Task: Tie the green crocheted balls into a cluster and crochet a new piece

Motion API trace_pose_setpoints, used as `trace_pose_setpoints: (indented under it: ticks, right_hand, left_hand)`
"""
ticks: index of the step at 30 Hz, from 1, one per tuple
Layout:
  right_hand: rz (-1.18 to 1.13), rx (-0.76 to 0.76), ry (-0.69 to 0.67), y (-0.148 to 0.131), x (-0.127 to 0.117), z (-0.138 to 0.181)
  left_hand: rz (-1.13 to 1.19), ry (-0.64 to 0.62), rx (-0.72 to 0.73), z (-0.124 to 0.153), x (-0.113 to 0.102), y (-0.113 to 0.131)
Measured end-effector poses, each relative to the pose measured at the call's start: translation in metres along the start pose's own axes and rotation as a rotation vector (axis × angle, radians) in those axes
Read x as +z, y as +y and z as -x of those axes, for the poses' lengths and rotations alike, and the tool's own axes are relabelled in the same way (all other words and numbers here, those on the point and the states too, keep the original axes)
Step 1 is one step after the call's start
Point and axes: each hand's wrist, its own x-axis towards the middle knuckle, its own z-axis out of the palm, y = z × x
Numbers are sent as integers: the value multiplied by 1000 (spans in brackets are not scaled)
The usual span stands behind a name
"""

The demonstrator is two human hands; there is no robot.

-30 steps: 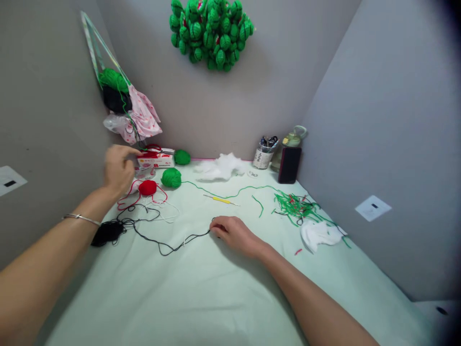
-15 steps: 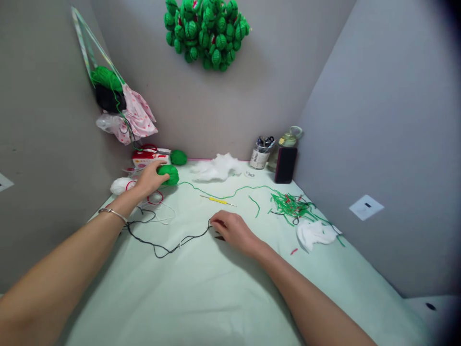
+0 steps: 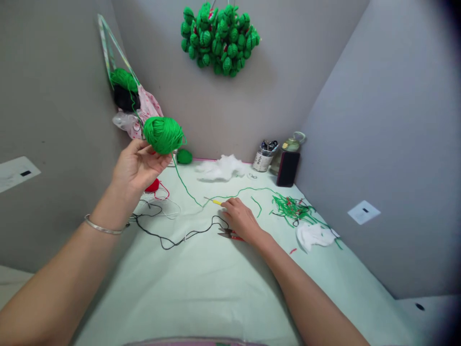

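Note:
My left hand (image 3: 139, 166) is raised above the table's left side, its fingers closed on the underside of a ball of green yarn (image 3: 163, 134). A green strand hangs from the ball to the tabletop and runs on to the right. My right hand (image 3: 239, 216) rests low over the table with its fingers closed around the yellow handle of a crochet hook (image 3: 216, 202). The hook's metal tip points left, close to the green strand. Beneath that hand lies a pair of red-handled thread snips (image 3: 226, 233), partly covered. A black yarn strand (image 3: 169, 244) trails left from there.
White stuffing (image 3: 223, 168) lies at the back. A pen cup (image 3: 263, 157), a bottle and an upright phone (image 3: 288, 169) stand at the back right. Green yarn scraps (image 3: 293, 209) lie on the right. A yarn bag (image 3: 147, 103) and green crocheted pieces (image 3: 221, 41) hang above.
My left hand has lifted the green yarn ball off the table toward me. My right hand has left the black yarn and moved to the crochet hook, uncovering the snips. The view has shifted slightly.

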Motion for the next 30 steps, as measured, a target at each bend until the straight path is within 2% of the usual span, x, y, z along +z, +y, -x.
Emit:
trace_pose_setpoints:
  ticks: [3,5,8,12,15,17,19,22,24,26,28,30]
  right_hand:
    - [-65,-119,-147,-20,-3,7]
    - [-30,-213,-251,-37,1,5]
    - [79,-317,-304,-70,14,-12]
    - [25,-369,-310,-127,39,-59]
    - [-50,-356,-251,-173,54,-94]
    - [-110,-369,-219,-196,59,-106]
    - [-165,-430,-201,-206,59,-105]
    - [-198,-533,-111,-187,47,-85]
    - [-181,-466,-134,-153,31,-67]
    - [-115,-263,-174,-106,12,-48]
    - [-3,69,-106,-52,-7,-30]
    - [77,236,-55,1,-24,-11]
  left_hand:
    - [-20,-15,-32,4,-5,-4]
    - [-50,-9,-61,3,-11,-12]
    - [-144,-40,-78,-6,-11,-19]
    - [-270,-140,15,-23,12,-7]
    - [-290,-200,81,-28,36,6]
    - [-309,-218,126,-24,46,11]
    - [-307,-242,123,-17,48,12]
    - [-209,-282,57,-5,35,5]
    - [-122,-238,10,1,20,-2]
    - [-45,-146,-53,2,4,-11]
    - [2,-27,-98,1,-10,-18]
    - [-14,30,-116,-3,-20,-22]
